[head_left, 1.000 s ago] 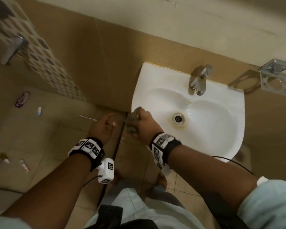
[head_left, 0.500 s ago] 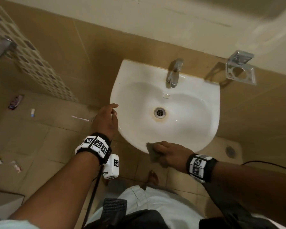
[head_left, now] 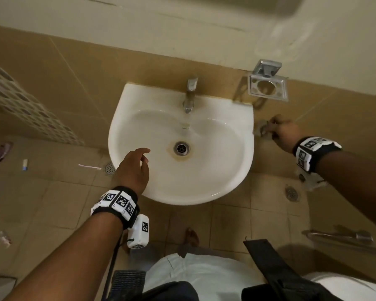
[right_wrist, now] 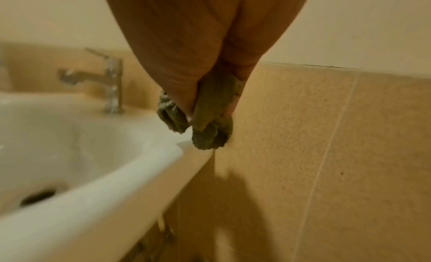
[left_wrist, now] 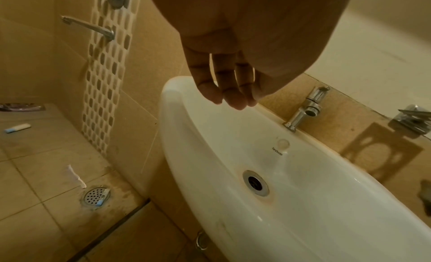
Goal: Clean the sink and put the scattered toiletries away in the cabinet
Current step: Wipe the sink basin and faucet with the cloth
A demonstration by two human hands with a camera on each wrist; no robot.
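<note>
So, over on the far left the floor was a mess: a dark sachet (head_left: 1, 152), a little white tube with a blue cap (head_left: 25, 164), and a white toothbrush (head_left: 89, 167) lying just beside the round floor drain (head_left: 110, 168), all well out from the fingertips of the left hand (head_left: 135, 168). From the left wrist view there was also a small blue-tipped thing sitting right on the drain grate, too small to tell what it was.

That left hand hung over the left rim of the sink (head_left: 204, 192), fingers (left_wrist: 229, 92) loosely spread and a bit bent, nothing in them. I couldn't tell if the palm actually touched the rim. Just past the fingertips, toward the middle of the basin, was the sink drain (head_left: 181, 148) with a brownish stain ringed round it. Further back sat the chrome tap (head_left: 190, 95), against the tan tile wall.

On the right, outside the basin, the right hand (head_left: 284, 132) had a grey-green rag (right_wrist: 210, 122) bunched up tight between thumb and fingers, the wad poking out below the fingertips and sitting right at the sink's back right corner where the rim meets the wall. Up beyond those knuckles was a chrome wall-mounted holder (head_left: 267, 86), apart from the hand.
</note>
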